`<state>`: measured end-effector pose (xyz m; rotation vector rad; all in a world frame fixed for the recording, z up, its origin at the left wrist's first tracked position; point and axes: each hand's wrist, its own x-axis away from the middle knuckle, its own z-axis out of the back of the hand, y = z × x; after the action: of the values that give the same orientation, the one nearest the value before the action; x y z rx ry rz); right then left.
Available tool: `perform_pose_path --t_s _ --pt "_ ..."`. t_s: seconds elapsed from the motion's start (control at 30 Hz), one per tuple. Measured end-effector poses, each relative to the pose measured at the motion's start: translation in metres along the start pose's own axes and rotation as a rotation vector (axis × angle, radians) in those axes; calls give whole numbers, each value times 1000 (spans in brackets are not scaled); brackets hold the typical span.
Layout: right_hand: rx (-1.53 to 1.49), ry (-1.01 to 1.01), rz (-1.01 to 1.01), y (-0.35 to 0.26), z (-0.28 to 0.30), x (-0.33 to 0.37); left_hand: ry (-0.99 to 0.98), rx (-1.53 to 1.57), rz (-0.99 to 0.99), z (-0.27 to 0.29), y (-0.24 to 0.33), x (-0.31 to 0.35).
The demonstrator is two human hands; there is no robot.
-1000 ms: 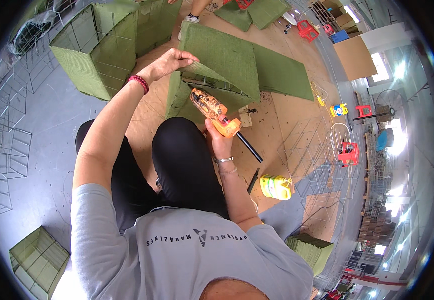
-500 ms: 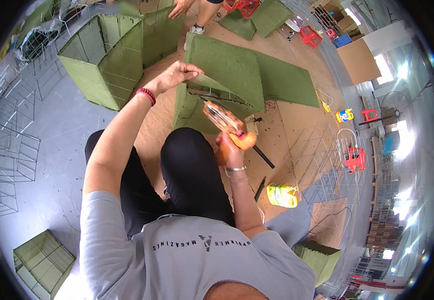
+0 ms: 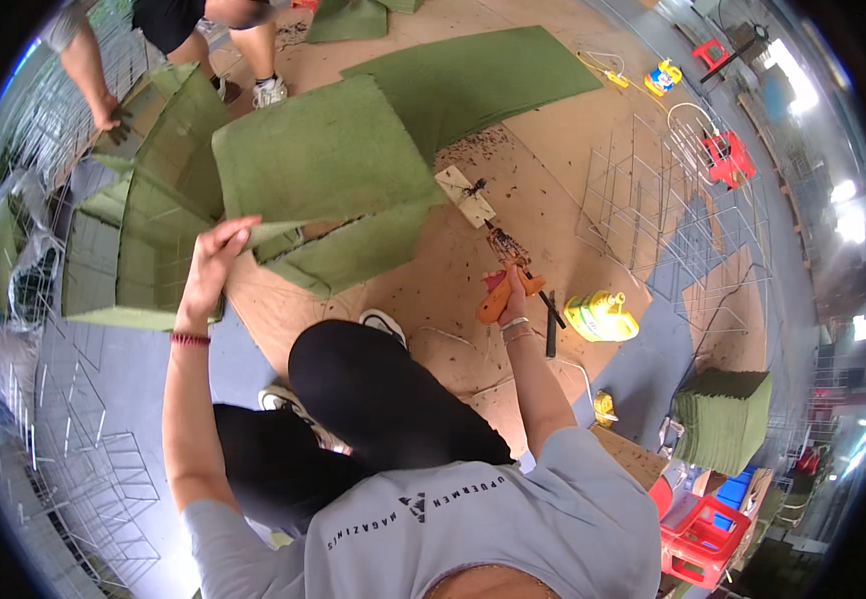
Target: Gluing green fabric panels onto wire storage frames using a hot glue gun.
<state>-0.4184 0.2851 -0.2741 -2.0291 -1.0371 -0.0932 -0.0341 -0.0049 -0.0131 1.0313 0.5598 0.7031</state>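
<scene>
Swung off the green fabric-covered box [image 3: 325,165], one orange pistol-shaped glue gun [image 3: 511,255] fills the right hand [image 3: 515,301], pointing eleven o'clock; box at ten o'clock, loose edge [image 3: 276,240] pinched by nearer left hand [image 3: 215,265].

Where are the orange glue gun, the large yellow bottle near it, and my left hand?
Orange glue gun [image 3: 510,252]: head view, on its blackened front body.
Yellow bottle [image 3: 596,319]: head view, middle of its body.
Your left hand [image 3: 211,264]: head view, back of the hand.
</scene>
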Motion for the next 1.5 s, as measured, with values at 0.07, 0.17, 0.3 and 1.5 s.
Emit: perform_pose_path --t_s 0.07,0.17,0.3,1.5 --pt "-22 58 13 14 -1 -34 -7 -43 44 4 -1 1" --pt "-1 59 -14 48 -9 -93 8 1 121 21 5 21" --pt "156 188 -114 -26 144 -194 -325 321 -115 4 -36 -8" --pt "671 -302 74 -13 -203 12 291 -804 -532 -3 -31 63"
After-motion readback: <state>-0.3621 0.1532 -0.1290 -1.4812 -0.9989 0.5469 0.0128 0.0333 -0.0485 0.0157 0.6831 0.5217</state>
